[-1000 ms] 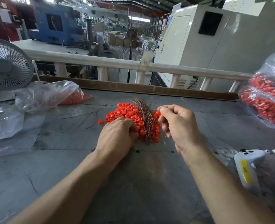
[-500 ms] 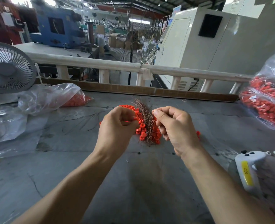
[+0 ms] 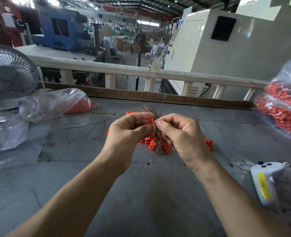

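head view: left hand (image 3: 129, 132) pinches one red cap (image 3: 149, 121) between thumb and forefinger, raised above the table (image 3: 141, 194). right hand (image 3: 180, 134) pinches a thin copper strand (image 3: 154, 121), its tip at the cap. below the hands, a copper wire bundle (image 3: 157, 141) lies on the pile of red caps (image 3: 152, 144) at table centre.
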Motion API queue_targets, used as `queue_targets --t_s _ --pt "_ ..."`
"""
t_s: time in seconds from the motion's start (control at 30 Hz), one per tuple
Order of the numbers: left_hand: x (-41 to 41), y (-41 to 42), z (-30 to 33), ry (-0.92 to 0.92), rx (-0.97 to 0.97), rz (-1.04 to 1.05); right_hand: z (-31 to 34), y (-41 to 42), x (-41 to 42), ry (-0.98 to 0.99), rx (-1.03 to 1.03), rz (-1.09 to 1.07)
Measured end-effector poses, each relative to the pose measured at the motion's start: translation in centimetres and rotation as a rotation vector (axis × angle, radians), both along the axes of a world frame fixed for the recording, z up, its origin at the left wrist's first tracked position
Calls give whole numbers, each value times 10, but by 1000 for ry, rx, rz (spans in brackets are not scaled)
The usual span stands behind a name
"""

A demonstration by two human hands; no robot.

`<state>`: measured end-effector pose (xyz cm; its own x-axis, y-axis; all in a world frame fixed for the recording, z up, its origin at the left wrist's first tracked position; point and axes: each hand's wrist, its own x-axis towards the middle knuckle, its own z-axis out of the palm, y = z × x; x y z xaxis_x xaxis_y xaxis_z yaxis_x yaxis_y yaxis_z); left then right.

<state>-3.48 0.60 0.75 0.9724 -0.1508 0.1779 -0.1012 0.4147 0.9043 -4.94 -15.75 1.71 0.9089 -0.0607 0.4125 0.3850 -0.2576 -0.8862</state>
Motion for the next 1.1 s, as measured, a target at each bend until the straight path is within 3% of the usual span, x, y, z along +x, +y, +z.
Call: queue_targets --t_s 0.67,0.93,1.1 --pt "-2 -1 -1 -45 40 -10 2 3 -2 -44 7 12" --pt "1 -1 -4 -68 101 23 1 5 -1 -69 -62 -82" --pt "2 0 -5 -54 48 9 3 5 -2 -66 -65 -79"
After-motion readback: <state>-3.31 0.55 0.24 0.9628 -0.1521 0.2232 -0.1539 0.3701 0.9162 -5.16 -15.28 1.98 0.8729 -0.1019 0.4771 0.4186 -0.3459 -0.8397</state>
